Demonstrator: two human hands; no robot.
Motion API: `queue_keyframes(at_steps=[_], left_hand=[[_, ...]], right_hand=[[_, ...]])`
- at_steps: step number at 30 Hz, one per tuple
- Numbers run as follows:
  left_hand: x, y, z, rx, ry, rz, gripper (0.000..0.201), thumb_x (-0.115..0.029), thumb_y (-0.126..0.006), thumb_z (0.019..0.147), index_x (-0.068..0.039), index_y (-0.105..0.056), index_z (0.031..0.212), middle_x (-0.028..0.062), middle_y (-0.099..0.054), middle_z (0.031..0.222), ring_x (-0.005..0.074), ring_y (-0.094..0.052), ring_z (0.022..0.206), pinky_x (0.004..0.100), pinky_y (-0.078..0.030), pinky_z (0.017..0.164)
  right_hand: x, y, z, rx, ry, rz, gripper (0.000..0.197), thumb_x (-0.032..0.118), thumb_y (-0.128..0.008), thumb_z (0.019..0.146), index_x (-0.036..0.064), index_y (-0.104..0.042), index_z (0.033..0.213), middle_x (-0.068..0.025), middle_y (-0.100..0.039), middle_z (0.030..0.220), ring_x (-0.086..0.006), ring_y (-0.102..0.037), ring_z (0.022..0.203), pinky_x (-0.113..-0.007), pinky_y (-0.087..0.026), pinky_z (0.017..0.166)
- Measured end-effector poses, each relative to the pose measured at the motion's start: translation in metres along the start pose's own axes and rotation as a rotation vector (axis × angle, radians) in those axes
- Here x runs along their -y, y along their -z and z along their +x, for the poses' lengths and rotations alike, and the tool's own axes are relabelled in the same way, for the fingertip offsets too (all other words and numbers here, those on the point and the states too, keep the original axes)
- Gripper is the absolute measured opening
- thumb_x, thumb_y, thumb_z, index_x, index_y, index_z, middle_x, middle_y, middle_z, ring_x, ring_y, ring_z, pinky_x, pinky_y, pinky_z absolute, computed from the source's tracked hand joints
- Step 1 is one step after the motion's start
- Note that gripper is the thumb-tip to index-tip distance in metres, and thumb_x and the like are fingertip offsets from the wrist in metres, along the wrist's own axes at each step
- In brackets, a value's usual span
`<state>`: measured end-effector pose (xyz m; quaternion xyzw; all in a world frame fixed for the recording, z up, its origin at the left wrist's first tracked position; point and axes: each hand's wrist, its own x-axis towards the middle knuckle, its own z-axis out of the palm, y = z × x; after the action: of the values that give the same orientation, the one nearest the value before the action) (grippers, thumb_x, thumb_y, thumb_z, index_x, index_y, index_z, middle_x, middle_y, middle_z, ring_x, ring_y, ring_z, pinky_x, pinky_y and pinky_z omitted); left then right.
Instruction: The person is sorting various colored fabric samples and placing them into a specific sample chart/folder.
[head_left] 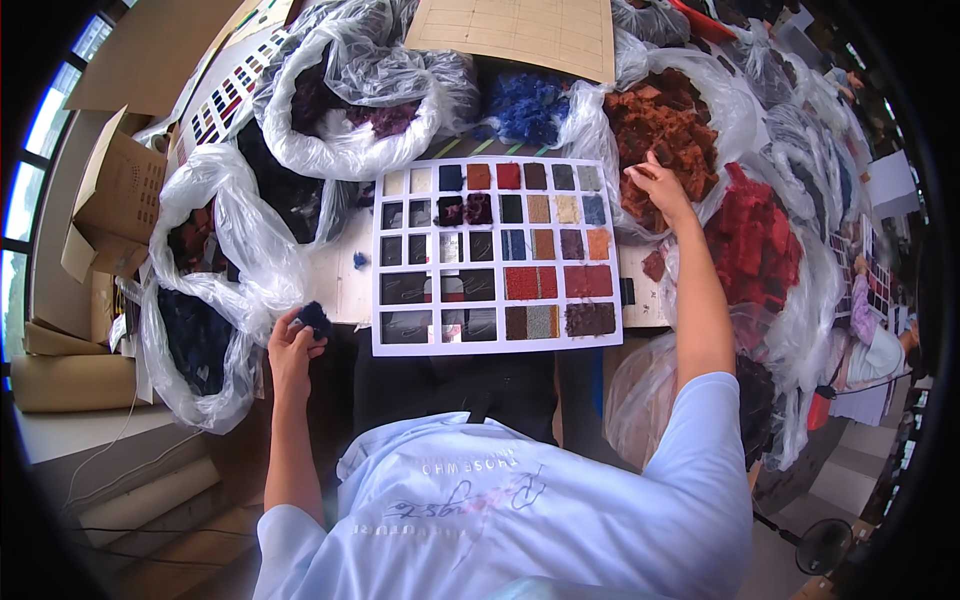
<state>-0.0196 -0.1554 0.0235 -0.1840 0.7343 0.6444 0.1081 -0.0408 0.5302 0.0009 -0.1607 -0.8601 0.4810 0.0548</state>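
My left hand (291, 345) is closed around a small dark navy tuft of pile fabric (314, 319), pinched in the fingertips left of a sample board. The white sample board (450, 347) lies at the table's front edge, with a grid of windows. Coloured fabric swatches fill many of them; several on the left look dark and shiny. Over a plastic bag of rust-brown fabric pieces (660, 115), at the board's upper right, my right hand (660, 188) stretches out with thumb and index finger apart. I see nothing held in it. Its lower fingers are partly hidden.
Plastic bags hold purple pieces (385, 120), red pieces (750, 240) and navy pieces (195, 325). A blue pile (528, 105) sits behind the board, near a tan card (510, 35). A cardboard box (110, 200) stands left. At far right, another person's sleeve (862, 308) shows.
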Motion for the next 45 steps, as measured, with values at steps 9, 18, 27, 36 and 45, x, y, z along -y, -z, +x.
queue_keyframes(at_steps=[9,18,27,36,45], left_hand=[[-0.025,-0.075,0.022,0.413,0.058,-0.235,0.038,-0.003,-0.059,0.096,-0.006,-0.055,0.134,0.0083,-0.067,0.104,0.0171,-0.069,0.082,0.027,-0.056,0.071],[-0.039,-0.178,0.057,0.644,0.054,-0.035,0.033,-0.003,-0.061,0.095,-0.007,-0.059,0.128,0.0073,-0.066,0.096,0.0155,-0.068,0.074,0.0277,-0.057,0.066],[-0.042,-0.215,0.071,0.627,-0.078,0.375,0.033,-0.003,-0.066,0.087,-0.004,-0.065,0.12,0.0089,-0.067,0.082,0.0163,-0.068,0.068,0.0282,-0.056,0.058],[-0.038,-0.21,0.064,0.448,-0.876,0.986,0.023,-0.011,-0.067,0.083,-0.01,-0.074,0.104,0.0175,-0.066,0.094,0.0389,-0.067,0.087,0.0471,-0.054,0.078],[-0.05,-0.216,0.052,0.566,-0.975,1.08,0.012,-0.009,-0.064,0.085,-0.01,-0.074,0.092,0.0133,-0.063,0.094,0.036,-0.067,0.088,0.045,-0.053,0.074]], right_hand=[[0.04,0.049,-0.03,-0.36,0.031,-0.049,0.035,0.027,-0.063,0.1,0.0025,-0.066,0.125,-0.007,-0.071,0.114,-0.0139,-0.063,0.103,-0.028,-0.048,0.092],[0.128,-0.169,-0.092,0.302,-0.141,0.488,0.017,0.005,-0.069,0.091,-0.0021,-0.062,0.106,-0.0088,-0.071,0.09,-0.0155,-0.069,0.081,-0.028,-0.054,0.071],[0.123,-0.238,-0.078,0.06,0.176,-0.079,0.02,0.018,-0.079,0.077,0.0063,-0.07,0.09,-0.0126,-0.072,0.091,-0.0325,-0.069,0.086,-0.041,-0.054,0.075],[0.132,-0.238,-0.106,-0.001,0.539,-0.391,0.01,0.011,-0.073,0.081,0.003,-0.072,0.086,-0.0115,-0.063,0.104,-0.0316,-0.056,0.097,-0.042,-0.047,0.088],[0.127,-0.231,-0.108,-0.002,0.693,-0.602,0.015,0.014,-0.059,0.082,0.0085,-0.073,0.085,-0.0088,-0.058,0.099,-0.0279,-0.053,0.103,-0.041,-0.042,0.092]])
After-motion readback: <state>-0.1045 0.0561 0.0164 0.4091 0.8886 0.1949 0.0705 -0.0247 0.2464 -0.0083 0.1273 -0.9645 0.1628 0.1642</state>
